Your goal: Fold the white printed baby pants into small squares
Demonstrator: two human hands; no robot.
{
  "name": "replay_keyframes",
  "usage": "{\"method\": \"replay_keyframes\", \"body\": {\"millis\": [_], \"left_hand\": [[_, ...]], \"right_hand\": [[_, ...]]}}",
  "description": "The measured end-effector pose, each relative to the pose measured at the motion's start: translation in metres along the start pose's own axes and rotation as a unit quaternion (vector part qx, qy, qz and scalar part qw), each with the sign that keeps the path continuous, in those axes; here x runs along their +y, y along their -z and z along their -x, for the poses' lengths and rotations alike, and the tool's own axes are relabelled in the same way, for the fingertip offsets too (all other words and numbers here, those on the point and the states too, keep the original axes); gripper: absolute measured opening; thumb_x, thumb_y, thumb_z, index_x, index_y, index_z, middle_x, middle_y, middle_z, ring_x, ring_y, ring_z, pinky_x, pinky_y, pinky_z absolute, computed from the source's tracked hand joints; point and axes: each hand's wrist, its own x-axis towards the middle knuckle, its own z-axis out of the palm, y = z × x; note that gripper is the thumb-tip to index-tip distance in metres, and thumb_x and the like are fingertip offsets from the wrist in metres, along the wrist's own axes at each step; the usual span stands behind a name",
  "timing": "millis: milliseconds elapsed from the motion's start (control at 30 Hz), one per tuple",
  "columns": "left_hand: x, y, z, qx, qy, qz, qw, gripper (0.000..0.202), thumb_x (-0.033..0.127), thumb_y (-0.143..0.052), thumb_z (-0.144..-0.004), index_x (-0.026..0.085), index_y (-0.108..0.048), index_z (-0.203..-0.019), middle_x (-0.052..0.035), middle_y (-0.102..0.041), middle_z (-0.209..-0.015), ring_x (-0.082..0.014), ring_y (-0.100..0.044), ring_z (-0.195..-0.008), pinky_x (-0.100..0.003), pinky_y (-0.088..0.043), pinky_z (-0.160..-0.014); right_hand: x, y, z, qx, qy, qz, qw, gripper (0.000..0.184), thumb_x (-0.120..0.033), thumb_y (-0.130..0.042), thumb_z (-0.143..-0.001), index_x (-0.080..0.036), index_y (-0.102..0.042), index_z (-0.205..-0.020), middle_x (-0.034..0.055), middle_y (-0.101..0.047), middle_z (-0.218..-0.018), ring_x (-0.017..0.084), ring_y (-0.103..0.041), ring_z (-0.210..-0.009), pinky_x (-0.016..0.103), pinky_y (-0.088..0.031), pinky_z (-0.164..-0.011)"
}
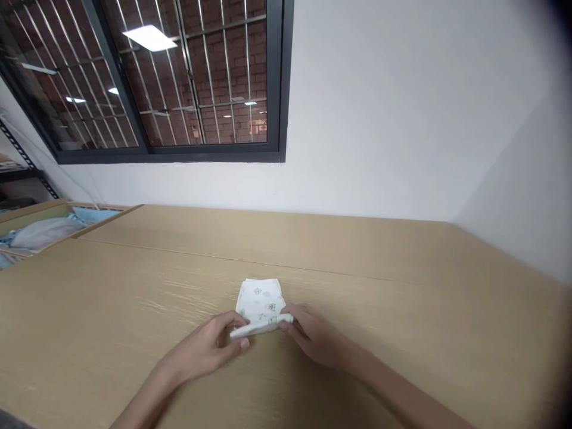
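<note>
A folded white diaper point(260, 304) with small pink and green prints lies on the light wood-grain table point(134, 310), near the table's middle. Its near edge is rolled into a narrow strip. My left hand point(201, 345) pinches the left end of that strip between fingers and thumb. My right hand point(313, 336) grips the strip's right end, with its fingers over the top. The hands hide the lower corners of the diaper.
A shallow wooden-edged tray point(40, 223) holding grey and blue soft items stands at the far left of the table. Behind the table rises a white wall with a barred, dark-framed window point(179, 77). A dark metal shelf point(22, 158) stands at the far left.
</note>
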Motion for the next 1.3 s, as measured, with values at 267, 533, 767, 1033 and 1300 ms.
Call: {"method": "replay_keyframes", "body": {"millis": [267, 533, 767, 1033, 1300], "left_hand": [[-0.026, -0.001, -0.044, 0.092, 0.030, 0.015, 0.995, 0.042, 0.036, -0.053, -0.093, 0.018, -0.047, -0.131, -0.0005, -0.064, -0.088, -0.0151, -0.061, -0.074, -0.026, -0.047, -0.066], [-0.009, 0.002, -0.081, 0.092, 0.088, -0.215, 0.968, 0.033, 0.017, -0.051, -0.089, 0.020, -0.053, -0.121, -0.0101, -0.070, -0.104, -0.0261, -0.068, -0.092, -0.035, -0.049, -0.078], [-0.003, -0.030, -0.079, 0.157, 0.091, -0.338, 0.923, 0.041, 0.012, -0.039, -0.094, 0.010, -0.053, -0.133, -0.0255, -0.052, -0.142, -0.0406, -0.051, -0.130, -0.056, -0.044, -0.101], [-0.033, -0.091, -0.074, 0.199, -0.138, -0.372, 0.896, 0.079, 0.031, -0.054, -0.091, 0.015, -0.018, -0.160, -0.0176, -0.027, -0.164, -0.0370, -0.022, -0.152, -0.055, -0.027, -0.122], [-0.042, -0.097, -0.076, 0.161, -0.115, -0.360, 0.911, 0.084, 0.026, -0.053, -0.088, 0.017, -0.011, -0.161, -0.0154, -0.021, -0.166, -0.0365, -0.017, -0.153, -0.056, -0.028, -0.121]], "right_hand": [[0.004, 0.005, -0.045, 0.047, -0.106, -0.044, 0.992, 0.034, -0.048, -0.035, -0.105, -0.023, -0.053, -0.091, 0.0041, -0.067, -0.088, 0.022, -0.061, -0.079, 0.031, -0.042, -0.068], [0.020, -0.001, -0.077, 0.065, -0.183, 0.039, 0.980, 0.013, -0.030, -0.049, -0.099, -0.019, -0.055, -0.098, 0.0080, -0.068, -0.094, 0.022, -0.063, -0.083, 0.029, -0.038, -0.066], [0.017, -0.023, -0.074, 0.243, -0.068, 0.228, 0.941, 0.031, -0.028, -0.046, -0.101, -0.011, -0.058, -0.124, 0.0215, -0.061, -0.129, 0.034, -0.054, -0.121, 0.047, -0.041, -0.098], [-0.005, -0.050, -0.066, 0.142, 0.154, 0.168, 0.963, 0.057, -0.029, -0.040, -0.099, -0.005, -0.040, -0.151, 0.0196, -0.040, -0.158, 0.030, -0.031, -0.148, 0.049, -0.032, -0.119], [0.002, -0.046, -0.061, 0.060, 0.098, 0.164, 0.980, 0.056, -0.036, -0.037, -0.105, -0.016, -0.035, -0.156, 0.0133, -0.038, -0.160, 0.029, -0.031, -0.149, 0.056, -0.028, -0.121]]}}
